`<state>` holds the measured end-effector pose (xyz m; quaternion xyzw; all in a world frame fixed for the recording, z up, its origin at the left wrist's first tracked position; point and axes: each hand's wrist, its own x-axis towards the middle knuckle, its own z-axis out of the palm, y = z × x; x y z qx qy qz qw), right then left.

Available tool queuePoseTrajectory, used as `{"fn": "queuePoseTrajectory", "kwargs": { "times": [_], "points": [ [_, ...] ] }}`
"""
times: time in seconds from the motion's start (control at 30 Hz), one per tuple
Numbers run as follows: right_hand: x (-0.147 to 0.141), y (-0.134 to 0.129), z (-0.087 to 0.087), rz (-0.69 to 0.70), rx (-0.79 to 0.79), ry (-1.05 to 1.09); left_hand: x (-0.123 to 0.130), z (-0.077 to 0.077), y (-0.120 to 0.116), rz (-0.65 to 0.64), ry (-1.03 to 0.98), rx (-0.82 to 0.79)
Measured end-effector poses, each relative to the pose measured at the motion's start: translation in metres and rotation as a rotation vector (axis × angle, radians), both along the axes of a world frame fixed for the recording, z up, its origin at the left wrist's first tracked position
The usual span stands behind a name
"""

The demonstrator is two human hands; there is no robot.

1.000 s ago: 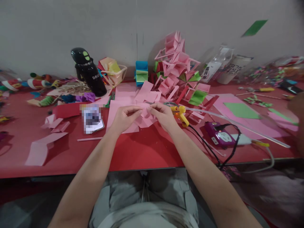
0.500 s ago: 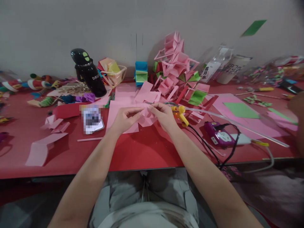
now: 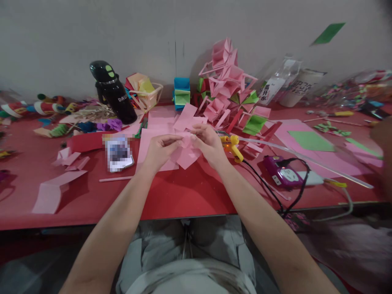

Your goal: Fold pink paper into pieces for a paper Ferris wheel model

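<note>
**Student:** Head view: where is the creased pink paper piece (image 3: 186, 158)?

**Instructor:** Between the two hands, set back from the middle of the table's (image 3: 183, 196) near edge. A flat pink sheet (image 3: 147, 139) lies beside it, toward the left end.

**Student:** And the fingers?

**Instructor:** Left hand (image 3: 162, 152): thumb and fingertips pinched together on the piece. Right hand (image 3: 208, 143): thumb and index finger narrowly parted at its other side; whether they grip, I cannot tell. The yellow glue gun (image 3: 235, 150) lies just beyond, toward the right end.

**Student:** Expected handling?

**Instructor:** Probably very light, flexible, stiffer along creases, hardly slippery, easily crushed or torn. Best held by a gentle pinch at opposite outer edges.
</note>
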<state>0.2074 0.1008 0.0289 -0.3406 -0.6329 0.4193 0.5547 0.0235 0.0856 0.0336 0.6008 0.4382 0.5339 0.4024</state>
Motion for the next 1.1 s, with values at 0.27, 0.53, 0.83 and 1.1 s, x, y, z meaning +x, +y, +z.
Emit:
{"fn": "queuePoseTrajectory", "kwargs": {
  "times": [0.27,0.53,0.83,1.1],
  "points": [
    [0.0016,-0.0036,-0.0015,0.065,0.307,-0.307,0.0005,-0.0027,0.0025,0.012,-0.048,-0.113],
    [0.0006,-0.0029,-0.0003,0.060,0.282,-0.289,0.0006,-0.0012,0.0038,-0.064,-0.243,-0.399],
    [0.0012,-0.0023,-0.0010,0.051,0.288,-0.273,0.0014,0.0046,-0.0003,-0.088,-0.363,-0.502],
    [0.0007,-0.0005,-0.0031,0.060,0.301,-0.272,0.0019,0.0059,0.0000,-0.096,-0.377,-0.508]
  ]
}}
